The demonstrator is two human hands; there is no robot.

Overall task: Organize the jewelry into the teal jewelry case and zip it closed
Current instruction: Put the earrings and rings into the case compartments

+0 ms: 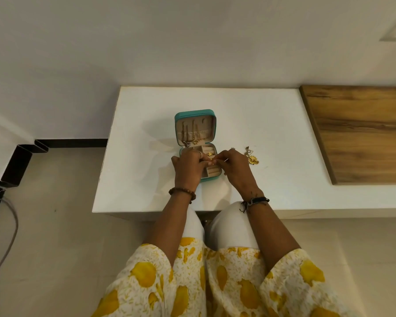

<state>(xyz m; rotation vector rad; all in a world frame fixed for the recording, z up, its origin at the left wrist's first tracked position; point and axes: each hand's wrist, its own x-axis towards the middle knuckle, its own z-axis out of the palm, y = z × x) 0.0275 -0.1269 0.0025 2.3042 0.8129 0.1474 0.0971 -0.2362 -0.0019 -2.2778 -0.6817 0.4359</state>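
Note:
The teal jewelry case (193, 113) lies open on the white table (249, 124), its lid tipped back with several chains and pendants (193, 139) hanging inside. A gold ring (210, 154) sits in the beige lower tray. My left hand (188, 167) and my right hand (234, 167) meet over the tray, both pinching one small gold piece of jewelry (212, 159) between the fingertips. My left hand hides the tray's left half. Loose gold earrings (252, 156) lie on the table just right of my right hand.
A wooden board (361, 133) covers the table's right end. The wall stands right behind the table. My knees (215, 225) sit under the table's front edge. A grey cable (9, 236) loops on the floor at the left.

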